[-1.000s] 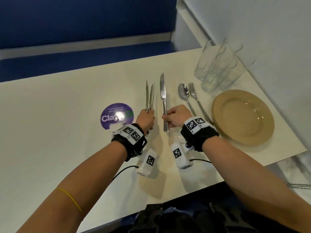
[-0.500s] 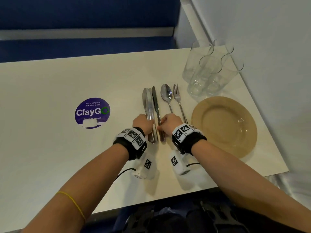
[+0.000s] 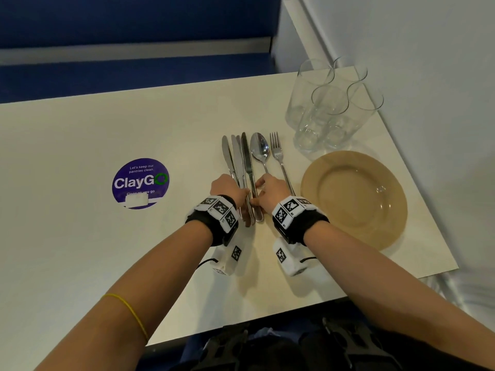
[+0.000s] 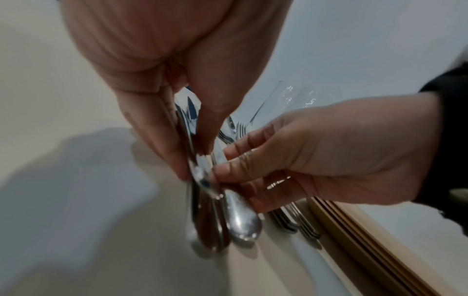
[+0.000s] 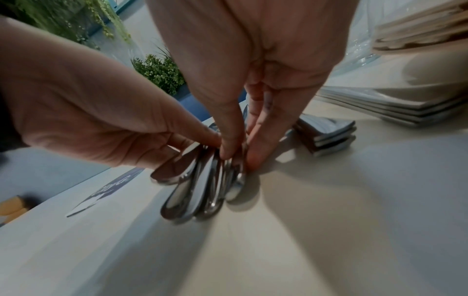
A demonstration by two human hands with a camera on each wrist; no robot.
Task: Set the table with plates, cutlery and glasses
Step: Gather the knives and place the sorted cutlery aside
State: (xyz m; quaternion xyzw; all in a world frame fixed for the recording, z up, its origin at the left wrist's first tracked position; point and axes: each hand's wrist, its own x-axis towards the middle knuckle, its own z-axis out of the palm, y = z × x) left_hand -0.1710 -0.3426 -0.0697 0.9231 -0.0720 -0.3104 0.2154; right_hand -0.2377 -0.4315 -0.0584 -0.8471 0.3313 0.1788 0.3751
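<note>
Your left hand [image 3: 227, 188] pinches the handles of the bunched polished steel table knives [image 3: 238, 162], which lie on the pale counter [image 3: 80, 250] just left of the steel spoon [image 3: 259, 148] and fork [image 3: 278, 156]. Your right hand [image 3: 270, 187] pinches the rightmost knife handle beside it. These knives are stiff, smooth and likely slippery against one another, so hold them at the broad handle ends, not the blades. The tan plate [image 3: 353, 199] and clear glasses [image 3: 329, 108] stand further right; the glasses are fragile.
</note>
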